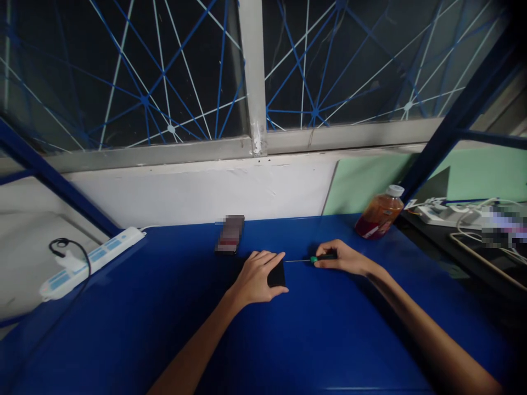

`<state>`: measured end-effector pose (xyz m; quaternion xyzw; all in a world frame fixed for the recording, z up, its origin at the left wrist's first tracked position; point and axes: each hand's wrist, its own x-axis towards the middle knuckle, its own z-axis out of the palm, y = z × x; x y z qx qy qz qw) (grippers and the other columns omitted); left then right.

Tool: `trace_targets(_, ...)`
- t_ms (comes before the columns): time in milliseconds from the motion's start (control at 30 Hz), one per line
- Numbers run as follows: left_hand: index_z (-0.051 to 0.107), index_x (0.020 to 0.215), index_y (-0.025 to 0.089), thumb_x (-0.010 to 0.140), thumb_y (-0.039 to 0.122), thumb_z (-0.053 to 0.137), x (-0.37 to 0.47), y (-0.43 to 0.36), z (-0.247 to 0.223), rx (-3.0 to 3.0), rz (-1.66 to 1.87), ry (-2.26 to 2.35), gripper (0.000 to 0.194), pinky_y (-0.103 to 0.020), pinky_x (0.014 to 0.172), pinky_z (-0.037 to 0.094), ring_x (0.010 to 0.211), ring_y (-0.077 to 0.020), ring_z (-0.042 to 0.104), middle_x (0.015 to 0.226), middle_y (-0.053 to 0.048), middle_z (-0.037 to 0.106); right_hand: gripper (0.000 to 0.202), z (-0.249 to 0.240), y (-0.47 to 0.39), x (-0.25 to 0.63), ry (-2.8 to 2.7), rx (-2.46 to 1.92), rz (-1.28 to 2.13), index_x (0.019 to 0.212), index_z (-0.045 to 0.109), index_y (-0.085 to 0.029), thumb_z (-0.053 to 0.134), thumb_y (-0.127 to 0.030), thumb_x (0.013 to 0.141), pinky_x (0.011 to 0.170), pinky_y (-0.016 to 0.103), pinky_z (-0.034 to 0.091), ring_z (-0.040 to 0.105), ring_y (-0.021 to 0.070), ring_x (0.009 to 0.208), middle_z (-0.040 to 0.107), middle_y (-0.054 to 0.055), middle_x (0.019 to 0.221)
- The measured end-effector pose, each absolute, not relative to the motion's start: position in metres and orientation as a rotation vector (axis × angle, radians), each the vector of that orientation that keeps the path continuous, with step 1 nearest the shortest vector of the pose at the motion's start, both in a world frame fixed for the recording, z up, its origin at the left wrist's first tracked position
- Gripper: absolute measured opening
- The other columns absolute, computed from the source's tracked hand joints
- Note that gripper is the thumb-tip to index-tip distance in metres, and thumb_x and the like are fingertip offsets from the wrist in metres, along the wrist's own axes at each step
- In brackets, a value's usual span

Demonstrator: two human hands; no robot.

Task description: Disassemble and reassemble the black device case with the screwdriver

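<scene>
On blue table (288, 340) | left hand (256, 278): grasping black box (277, 276) | right hand (345, 258): holding screwdriver (314, 260), tip by box's right edge | step: apparently aligning | next move: needs steady shaft

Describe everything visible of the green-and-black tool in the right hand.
The tool has a thin, straight, metallic-looking shaft, a green collar and a dark handle, partly hidden by the right hand holding it. It points left over the blue table, its tip close to the black object under the left hand; contact is unclear.
</scene>
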<state>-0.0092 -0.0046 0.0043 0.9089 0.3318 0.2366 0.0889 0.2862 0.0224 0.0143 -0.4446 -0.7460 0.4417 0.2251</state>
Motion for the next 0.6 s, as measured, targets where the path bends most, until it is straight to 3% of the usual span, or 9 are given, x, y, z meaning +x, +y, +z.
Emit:
trace_targets(200, 0.043, 0.136, 0.017, 0.071, 0.051, 0.072, -0.009, -0.005, 0.005, 2.718, 0.710, 0.986, 0.079, -0.047, 0.089, 0.041, 0.108, -0.0310, 0.055, 0.121, -0.013, 0.061, 0.023, 0.003, 0.014, 0.284, -2.217, -1.321, 0.801, 0.081, 0.056, -0.019, 0.067, -0.039, 0.075, 0.059, 0.024, 0.037, 0.050, 0.0125, 0.062, 0.059, -0.002, 0.071)
trace_targets(333, 0.053, 0.127, 0.017, 0.071, 0.054, 0.071, -0.009, -0.005, 0.003, 2.728, 0.708, 0.996, 0.069, -0.047, 0.088, 0.041, 0.107, -0.0312, 0.055, 0.120, -0.013, 0.061, 0.028, 0.007, 0.011, 0.278, -2.280, -1.422, 0.613, 0.083, 0.057, -0.020, 0.064, -0.047, 0.078, 0.055, 0.025, 0.033, 0.048, 0.0126, 0.055, 0.058, -0.003, 0.064)
trace_targets(467, 0.055, 0.123, 0.017, 0.071, 0.055, 0.071, -0.009, -0.005, 0.002, 2.742, 0.694, 1.002, 0.067, -0.046, 0.087, 0.042, 0.106, -0.0309, 0.055, 0.120, -0.013, 0.061, 0.033, 0.014, 0.009, 0.276, -2.298, -1.452, 0.539, 0.088, 0.063, -0.021, 0.051, -0.052, 0.087, 0.055, 0.026, 0.033, 0.050, 0.0138, 0.054, 0.063, 0.000, 0.067)
trace_targets(600, 0.056, 0.122, 0.016, 0.071, 0.054, 0.072, -0.010, -0.004, 0.003, 2.742, 0.698, 1.002, 0.066, -0.046, 0.088, 0.041, 0.107, -0.0302, 0.055, 0.120, -0.012, 0.061, 0.035, 0.015, 0.009, 0.279, -2.360, -1.401, 0.572, 0.082, 0.069, -0.022, 0.059, -0.056, 0.081, 0.059, 0.026, 0.036, 0.057, 0.0159, 0.064, 0.068, 0.003, 0.080)
